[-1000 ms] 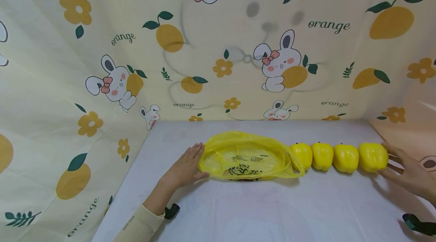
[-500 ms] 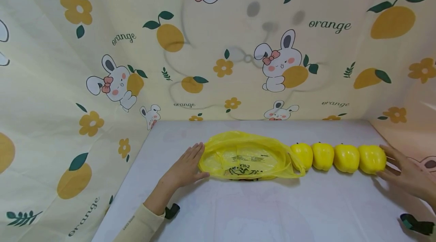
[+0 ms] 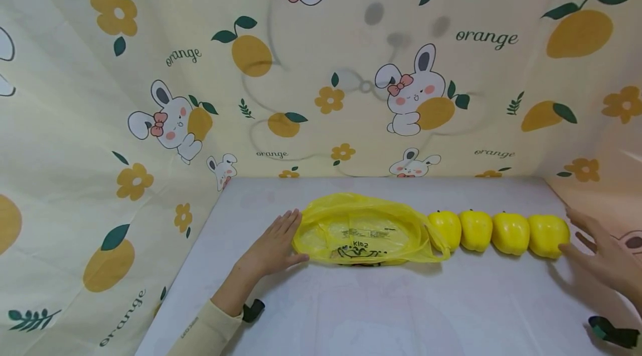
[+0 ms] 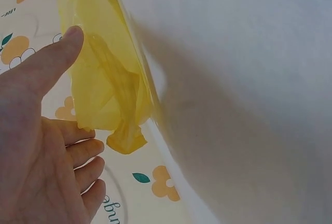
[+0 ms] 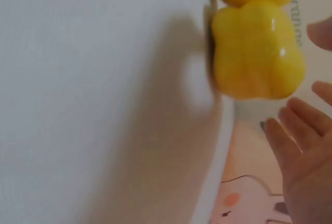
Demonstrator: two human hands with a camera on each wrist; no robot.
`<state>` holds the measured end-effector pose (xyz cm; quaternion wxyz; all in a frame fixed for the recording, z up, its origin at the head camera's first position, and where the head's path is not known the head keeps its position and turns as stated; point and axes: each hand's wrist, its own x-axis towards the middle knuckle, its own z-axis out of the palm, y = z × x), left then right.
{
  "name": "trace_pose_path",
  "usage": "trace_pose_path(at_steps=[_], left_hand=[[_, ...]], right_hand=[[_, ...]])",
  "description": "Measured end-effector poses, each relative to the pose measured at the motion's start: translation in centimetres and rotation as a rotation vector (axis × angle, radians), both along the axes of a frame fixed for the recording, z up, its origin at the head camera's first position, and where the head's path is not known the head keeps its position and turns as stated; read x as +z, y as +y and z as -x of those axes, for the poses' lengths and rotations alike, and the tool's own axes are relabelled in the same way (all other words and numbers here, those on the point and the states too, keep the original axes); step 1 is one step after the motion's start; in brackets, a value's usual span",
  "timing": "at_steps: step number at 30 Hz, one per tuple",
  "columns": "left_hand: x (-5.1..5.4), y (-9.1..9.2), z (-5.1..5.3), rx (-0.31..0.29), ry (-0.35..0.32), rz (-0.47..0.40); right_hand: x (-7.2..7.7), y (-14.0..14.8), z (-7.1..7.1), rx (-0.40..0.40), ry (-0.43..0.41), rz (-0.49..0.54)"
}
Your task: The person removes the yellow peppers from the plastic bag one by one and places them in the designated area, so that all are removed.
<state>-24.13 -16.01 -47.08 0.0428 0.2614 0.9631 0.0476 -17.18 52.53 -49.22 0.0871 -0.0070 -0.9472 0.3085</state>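
Note:
A yellow plastic bag with dark print lies flat on the table in the head view. At its left end rests my left hand, fingers straight; in the left wrist view the fingertips are by the bag's bunched end. Several yellow bell peppers stand in a row from the bag's right end, the leftmost pepper partly behind its handle. Beside the rightmost pepper my right hand is spread with fingers apart. The right wrist view has a gap between that pepper and the fingers.
The white table stretches in front of the row. A cloth printed with rabbits and oranges hangs behind and at both sides. Dark bands are on both wrists, the left band near the sleeve.
The rightmost pepper has come slightly left and nearer, against its neighbour. My right hand's fingers have come off it and spread wider. My left hand and the bag stay put.

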Motion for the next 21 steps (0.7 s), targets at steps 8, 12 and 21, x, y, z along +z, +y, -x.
trace_pose_path(at_steps=[8,12,21], left_hand=[[0.1,-0.3,0.1,-0.001,0.031,0.008],[0.2,-0.4,0.1,-0.007,0.047,0.026],[1.1,-0.2,-0.2,0.004,0.086,0.024]], right_hand=[[2.4,-2.4,0.0,-0.056,0.036,-0.07],[3.2,-4.0,-0.2,-0.04,0.054,-0.086],[4.9,-7.6,-0.1,0.012,0.098,-0.083]])
